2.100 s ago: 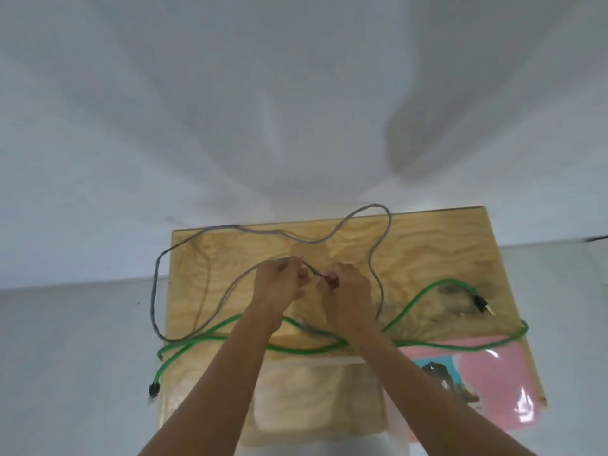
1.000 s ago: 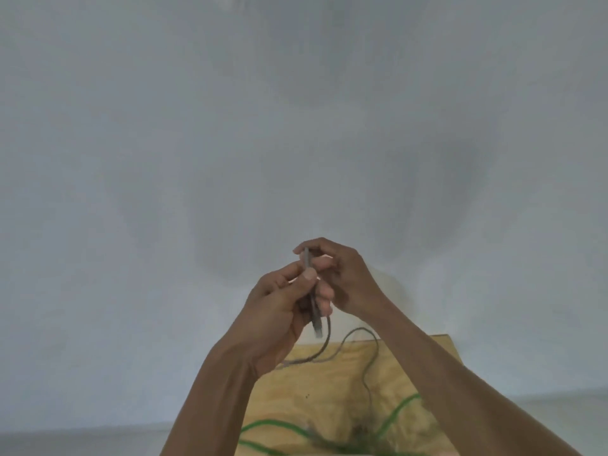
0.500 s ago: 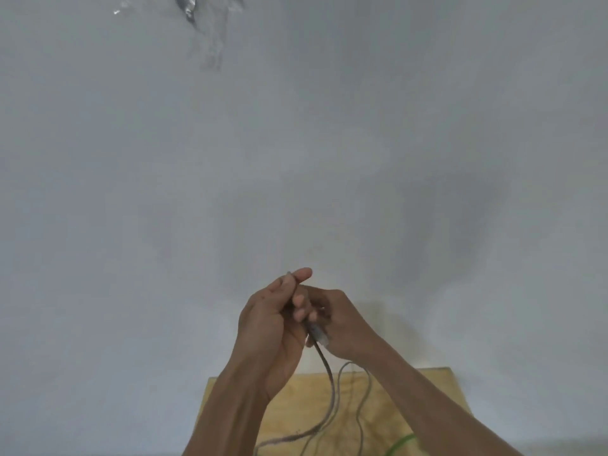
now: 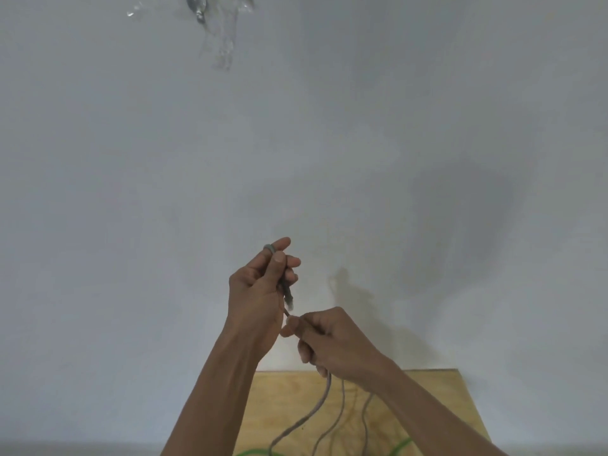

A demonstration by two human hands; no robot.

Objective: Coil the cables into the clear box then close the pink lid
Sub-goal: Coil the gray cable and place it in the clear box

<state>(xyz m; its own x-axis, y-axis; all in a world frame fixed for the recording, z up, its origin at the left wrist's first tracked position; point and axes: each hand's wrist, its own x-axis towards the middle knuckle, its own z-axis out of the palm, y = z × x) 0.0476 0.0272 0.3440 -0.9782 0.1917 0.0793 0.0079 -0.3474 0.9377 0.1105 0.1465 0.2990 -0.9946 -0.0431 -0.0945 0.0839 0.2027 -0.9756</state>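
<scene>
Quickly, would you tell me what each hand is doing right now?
Left hand: grips the looped end of the grey cable, raised above the table.
Right hand: pinches the same cable just below.

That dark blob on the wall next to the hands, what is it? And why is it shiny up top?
In the head view, the dark blob looks like a soft shadow on the white wall, with a fainter shadow beside the right hand; the shiny patch at the top edge is glare, too blurred to identify.
</scene>
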